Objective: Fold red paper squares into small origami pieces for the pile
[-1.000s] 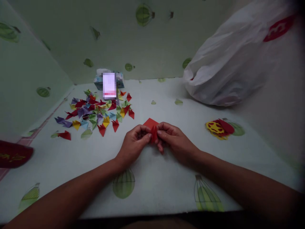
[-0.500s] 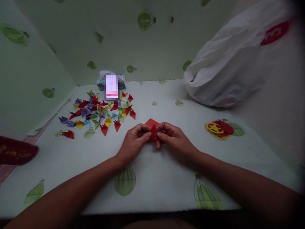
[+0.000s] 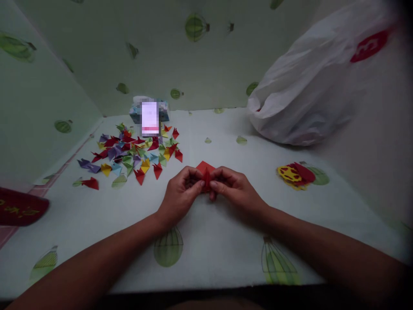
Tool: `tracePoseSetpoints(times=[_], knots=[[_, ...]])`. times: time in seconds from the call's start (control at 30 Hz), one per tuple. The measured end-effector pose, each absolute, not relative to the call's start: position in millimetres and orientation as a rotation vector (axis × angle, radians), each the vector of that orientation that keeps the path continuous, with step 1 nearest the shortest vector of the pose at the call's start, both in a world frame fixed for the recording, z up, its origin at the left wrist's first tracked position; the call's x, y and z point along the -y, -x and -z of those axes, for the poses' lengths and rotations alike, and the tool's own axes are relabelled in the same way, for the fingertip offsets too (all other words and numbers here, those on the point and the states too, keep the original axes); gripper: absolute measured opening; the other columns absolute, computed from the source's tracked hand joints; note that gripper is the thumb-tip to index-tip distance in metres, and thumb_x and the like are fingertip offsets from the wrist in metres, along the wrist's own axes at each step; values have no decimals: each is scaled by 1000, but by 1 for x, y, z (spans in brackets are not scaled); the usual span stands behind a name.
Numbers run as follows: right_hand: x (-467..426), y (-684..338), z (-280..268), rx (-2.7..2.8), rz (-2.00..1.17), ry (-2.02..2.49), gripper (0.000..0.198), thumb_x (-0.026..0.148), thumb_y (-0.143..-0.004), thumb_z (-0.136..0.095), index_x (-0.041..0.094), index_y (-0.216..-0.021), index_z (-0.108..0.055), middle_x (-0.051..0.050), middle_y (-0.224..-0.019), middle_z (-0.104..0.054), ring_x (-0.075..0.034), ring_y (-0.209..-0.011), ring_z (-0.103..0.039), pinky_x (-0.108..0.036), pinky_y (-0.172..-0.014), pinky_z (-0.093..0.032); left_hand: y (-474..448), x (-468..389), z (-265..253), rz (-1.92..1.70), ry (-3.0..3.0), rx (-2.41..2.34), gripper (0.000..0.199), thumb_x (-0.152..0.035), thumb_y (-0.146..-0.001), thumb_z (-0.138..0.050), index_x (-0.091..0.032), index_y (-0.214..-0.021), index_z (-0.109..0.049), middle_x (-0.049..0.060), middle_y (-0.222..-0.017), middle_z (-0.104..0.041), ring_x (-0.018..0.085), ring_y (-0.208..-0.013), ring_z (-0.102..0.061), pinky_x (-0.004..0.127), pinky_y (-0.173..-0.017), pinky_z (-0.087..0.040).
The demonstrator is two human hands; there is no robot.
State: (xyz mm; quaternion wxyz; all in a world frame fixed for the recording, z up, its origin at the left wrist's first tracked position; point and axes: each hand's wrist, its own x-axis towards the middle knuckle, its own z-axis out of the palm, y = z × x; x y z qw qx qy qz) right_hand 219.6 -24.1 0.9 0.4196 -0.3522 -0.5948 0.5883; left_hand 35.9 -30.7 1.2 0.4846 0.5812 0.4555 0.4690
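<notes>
Paper [image 3: 207, 174], red and folded, is located at the centre of the table [image 3: 206, 241], between the two hands near the middle of the view. The left hand [image 3: 182, 187] pinches the left side of the fold between thumb and curled fingers. The right hand [image 3: 237, 189] pinches the right side in the same manner, with one fingertip extending below the fold. The thumbs point toward each other, with the narrow red ridge standing between them. A flat orange-red corner [image 3: 204, 165] projects beyond the fingers on the far side; whether it belongs to the same sheet cannot be determined. Both forearms rest low over the balloon-printed surface. A spread of small folded pieces [image 3: 128, 164], in red, purple, green, yellow, orange and blue, lies to the left, beyond the left hand. One red piece [image 3: 91, 183] lies apart at its near left edge. Behind the spread, a bright screen [image 3: 150, 116], pixelated, stands in front of a tissue box [image 3: 164, 113]. Yellow and red cut-outs [image 3: 290, 174] lie stacked to the right. A white plastic bag [image 3: 300, 94] occupies the far right corner. A dark red object [image 3: 24, 207] with yellow markings enters at the left edge.
</notes>
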Motion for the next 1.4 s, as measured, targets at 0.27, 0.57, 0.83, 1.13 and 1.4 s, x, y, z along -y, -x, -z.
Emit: tracePoseSetpoints(times=[0.27,0.57,0.83,1.13,1.4], knots=[[32,-217,2,1576,-1242,853,5,19,-91,-63,21,-89,-59,0,-75,-63,-15,-67,-63,-33,-66,-53,-35,38,-1,-1261,-1588,-1101,11,-23,-87,-71,-20,-95,-64,2,-89,-69,15,-82,-66,27,-78,-54],[33,-218,4,1657,-1117,843,6,17,-93,-62,21,-89,-61,-1,-80,-61,-15,-69,-63,-33,-67,-53,-39,37,-7,-1179,-1251,-979,13,-26,-81,-78,-17,-83,-69,1,-79,-71,13,-73,-67,26,-71,-56],[27,-216,3,1388,-1477,857,13,27,-88,-70,19,-93,-61,2,-72,-65,-12,-57,-62,-29,-60,-51,-39,35,-6,-1122,-1122,-973,17,-27,-77,-80,-15,-79,-68,0,-74,-70,12,-71,-64,26,-70,-51],[30,-215,-5,1393,-1452,974,18,28,-85,-70,19,-75,-58,3,-67,-61,-10,-53,-57,-26,-53,-45,-36,35,-5,-1043,-1286,-988,19,-34,-86,-72,-15,-82,-68,0,-77,-64,12,-74,-58,26,-71,-46],[31,-216,-4,1397,-1480,964,19,30,-88,-69,18,-77,-59,3,-61,-62,-10,-53,-56,-26,-55,-44,-39,34,-5,-1043,-1294,-1023,20,-33,-83,-74,-16,-82,-66,0,-77,-63,13,-73,-57,27,-71,-45]])
